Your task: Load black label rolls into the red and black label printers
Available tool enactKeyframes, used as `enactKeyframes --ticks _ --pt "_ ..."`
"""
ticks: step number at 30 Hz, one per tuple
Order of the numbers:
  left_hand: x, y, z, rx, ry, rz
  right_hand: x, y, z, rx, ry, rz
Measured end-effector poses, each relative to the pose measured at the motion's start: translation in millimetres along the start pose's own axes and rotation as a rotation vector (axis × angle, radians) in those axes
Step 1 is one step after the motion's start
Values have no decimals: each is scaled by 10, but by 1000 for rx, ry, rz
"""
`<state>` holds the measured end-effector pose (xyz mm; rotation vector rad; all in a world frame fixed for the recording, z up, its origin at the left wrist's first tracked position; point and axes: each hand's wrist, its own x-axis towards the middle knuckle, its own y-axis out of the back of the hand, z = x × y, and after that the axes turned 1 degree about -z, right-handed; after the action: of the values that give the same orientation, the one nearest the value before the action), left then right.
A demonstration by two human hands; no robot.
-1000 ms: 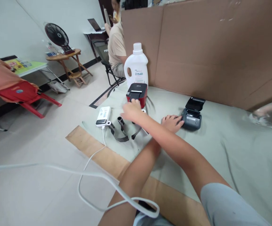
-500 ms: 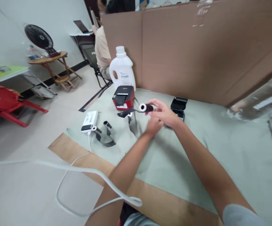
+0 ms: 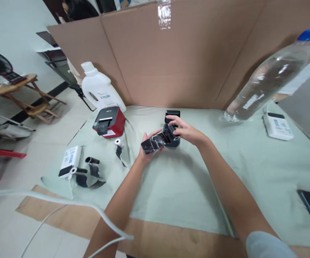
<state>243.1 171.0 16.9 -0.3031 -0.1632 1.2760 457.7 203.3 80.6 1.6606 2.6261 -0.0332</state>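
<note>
My right hand (image 3: 185,130) grips a small black label roll (image 3: 172,135) over the open dark grey label printer (image 3: 172,127). A shiny black strip (image 3: 155,142) unwinds from the roll to the left. My left hand (image 3: 148,147) holds the free end of that strip between thumb and fingers. Both hands hover just in front of the printer, above the pale green cloth (image 3: 187,179).
A red printer (image 3: 109,122) and a white detergent jug (image 3: 99,89) stand at the back left. A white device (image 3: 68,165), a small white roll (image 3: 119,143) and black strips (image 3: 90,175) lie left. A clear bottle (image 3: 267,79) leans at the right. Cardboard wall (image 3: 171,61) behind.
The view has swung right. My right hand carried the black roll from near the red printer to the dark grey printer. My left hand now holds the unrolled strip.
</note>
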Motion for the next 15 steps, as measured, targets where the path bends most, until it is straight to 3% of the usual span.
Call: enactKeyframes --ticks 7,11,15 --pt "-6 2 -182 190 70 -67 159 200 291 -330 120 307" --pt "-18 -29 -268 102 -13 25 283 220 383 -398 163 303" --pt "-34 26 -289 -38 -12 -60 382 243 389 -391 172 266"
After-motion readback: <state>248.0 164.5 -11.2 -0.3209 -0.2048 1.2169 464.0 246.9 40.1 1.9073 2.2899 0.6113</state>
